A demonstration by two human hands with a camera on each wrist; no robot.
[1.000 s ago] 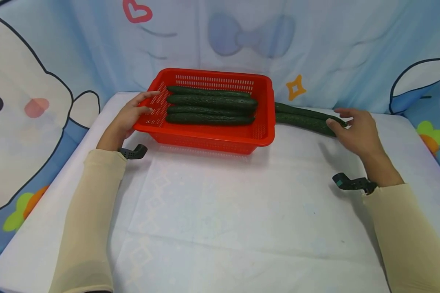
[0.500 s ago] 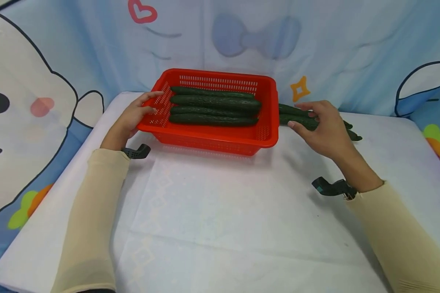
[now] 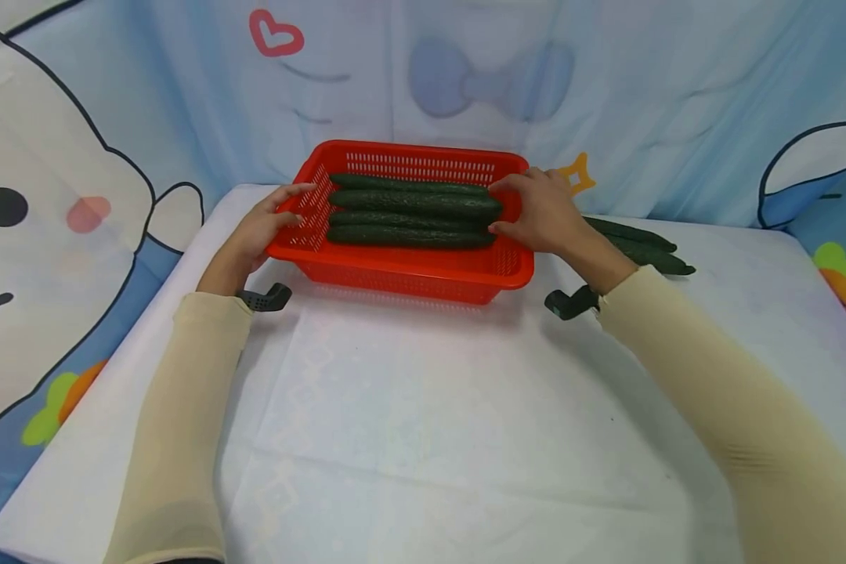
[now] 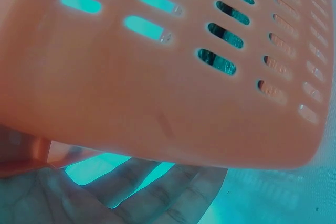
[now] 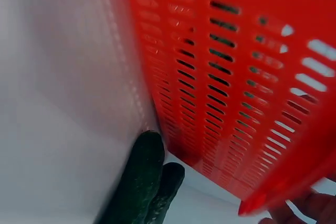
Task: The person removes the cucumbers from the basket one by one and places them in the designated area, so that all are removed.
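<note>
A red plastic basket (image 3: 409, 270) with slotted walls sits at the back of the table, several dark green cucumbers (image 3: 416, 204) lying side by side in it. My left hand (image 3: 254, 231) grips its left end, fingertips over the rim; in the left wrist view, fingers (image 4: 157, 192) show below the rim. At the right end, my right hand (image 3: 539, 211) holds the rim, thumb and forefinger reaching inside beside the cucumber ends. Some right fingers (image 5: 315, 205) appear past the rim in the right wrist view.
Two more cucumbers (image 3: 645, 249) lie on the white tablecloth (image 3: 423, 423) right of the basket, partly hidden behind my right wrist. Their near ends lie close to the basket wall in the right wrist view. A printed blue curtain (image 3: 465, 70) hangs behind the table.
My right hand has moved left from the far ends of the two loose cucumbers, across them, to the basket's right rim. My left hand has stayed on the left rim.
</note>
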